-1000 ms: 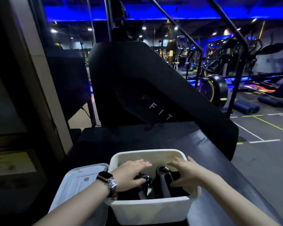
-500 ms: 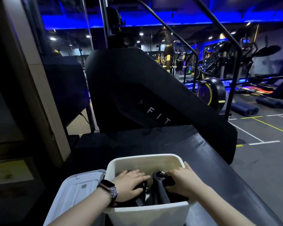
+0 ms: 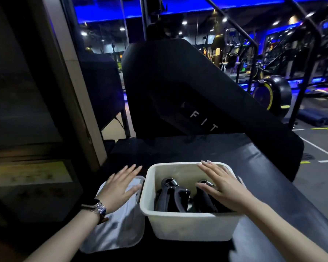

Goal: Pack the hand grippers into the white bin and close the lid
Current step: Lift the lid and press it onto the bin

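The white bin (image 3: 189,225) stands on the black padded surface (image 3: 254,159) in front of me. Black hand grippers (image 3: 171,197) lie inside it, their metal springs showing. My right hand (image 3: 223,186) hovers flat over the right side of the bin with straight fingers, covering part of the grippers. The white lid (image 3: 119,229) lies flat on the surface just left of the bin. My left hand (image 3: 119,186), a watch on its wrist, is spread open above the lid's far end and holds nothing.
A large black machine housing (image 3: 187,95) marked FIT rises behind the surface. A beige pillar (image 3: 68,76) and dark wall stand to the left. Gym floor with painted lines (image 3: 322,148) and exercise machines lies to the right.
Both hands have come up out of the bin, leaving the grippers inside. My left hand has moved left over the lid. My right hand now hovers flat above the bin.
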{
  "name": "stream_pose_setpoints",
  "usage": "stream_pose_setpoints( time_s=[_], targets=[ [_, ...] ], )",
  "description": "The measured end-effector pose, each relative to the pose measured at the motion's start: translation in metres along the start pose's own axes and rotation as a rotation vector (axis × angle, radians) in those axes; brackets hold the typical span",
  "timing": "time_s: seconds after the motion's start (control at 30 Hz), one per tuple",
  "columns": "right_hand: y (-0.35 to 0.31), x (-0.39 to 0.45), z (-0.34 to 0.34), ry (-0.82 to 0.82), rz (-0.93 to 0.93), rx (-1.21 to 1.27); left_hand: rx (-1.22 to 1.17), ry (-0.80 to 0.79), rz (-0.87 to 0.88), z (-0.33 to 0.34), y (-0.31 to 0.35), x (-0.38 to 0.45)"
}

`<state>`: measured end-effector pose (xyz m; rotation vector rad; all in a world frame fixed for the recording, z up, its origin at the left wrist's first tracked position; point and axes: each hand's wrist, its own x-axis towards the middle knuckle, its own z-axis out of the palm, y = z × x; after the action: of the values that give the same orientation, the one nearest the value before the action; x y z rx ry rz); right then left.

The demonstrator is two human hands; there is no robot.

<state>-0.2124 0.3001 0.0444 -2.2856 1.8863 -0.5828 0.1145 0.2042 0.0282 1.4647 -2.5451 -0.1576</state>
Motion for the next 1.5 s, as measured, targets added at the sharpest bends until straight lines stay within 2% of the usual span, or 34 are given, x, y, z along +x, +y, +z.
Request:
stream_pose_setpoints(
  time_s=[0.07, 0.13, 0.23, 0.3, 0.37, 0.43, 0.57, 0.77, 0.9, 1.0, 1.1, 1.17, 1.23, 1.33, 1.43, 1.5],
  targets=[
    [-0.017, 0.002, 0.004, 0.035, -0.045, 0.079, -0.023, -0.003, -0.081, 0.018, -0.018, -0.014],
    [-0.043, 0.002, 0.016, 0.140, -0.132, 0.191, -0.039, -0.019, -0.160, 0.039, -0.035, -0.030],
    [-0.102, -0.008, 0.046, 0.245, -0.390, 0.288, -0.083, -0.080, -0.290, 0.067, -0.060, -0.053],
    [-0.137, -0.015, 0.076, 0.212, -0.573, 0.248, -0.129, -0.098, -0.342, 0.080, -0.074, -0.065],
    [-0.157, -0.018, 0.108, 0.132, -0.672, 0.228, -0.178, -0.110, -0.389, 0.085, -0.082, -0.074],
    [-0.166, -0.014, 0.134, 0.027, -0.628, 0.245, -0.222, -0.095, -0.437, 0.085, -0.088, -0.080],
    [-0.164, 0.003, 0.172, -0.220, -0.421, 0.234, -0.282, -0.076, -0.486, 0.083, -0.099, -0.087],
    [-0.164, 0.022, 0.209, -0.332, -0.266, 0.113, -0.283, -0.107, -0.462, 0.089, -0.107, -0.096],
    [-0.169, 0.034, 0.218, -0.283, -0.180, 0.029, -0.335, -0.059, -0.438, 0.091, -0.108, -0.099],
    [-0.167, 0.042, 0.229, -0.186, -0.223, -0.136, -0.417, -0.040, -0.443, 0.091, -0.107, -0.098],
    [-0.175, 0.042, 0.219, -0.182, -0.214, -0.191, -0.483, 0.014, -0.438, 0.093, -0.107, -0.095],
    [-0.177, 0.044, 0.217, -0.112, -0.192, -0.080, -0.529, 0.117, -0.436, 0.095, -0.107, -0.092],
    [-0.172, 0.046, 0.225, -0.251, -0.176, -0.017, -0.580, 0.222, -0.477, 0.093, -0.111, -0.091],
    [-0.174, 0.049, 0.226, -0.232, -0.137, 0.170, -0.638, 0.337, -0.507, 0.084, -0.120, -0.093],
    [-0.189, 0.060, 0.219, -0.238, -0.108, 0.227, -0.674, 0.428, -0.517, 0.065, -0.128, -0.095],
    [-0.203, 0.065, 0.206, -0.208, -0.152, 0.238, -0.684, 0.484, -0.528, 0.048, -0.135, -0.095]
  ],
)
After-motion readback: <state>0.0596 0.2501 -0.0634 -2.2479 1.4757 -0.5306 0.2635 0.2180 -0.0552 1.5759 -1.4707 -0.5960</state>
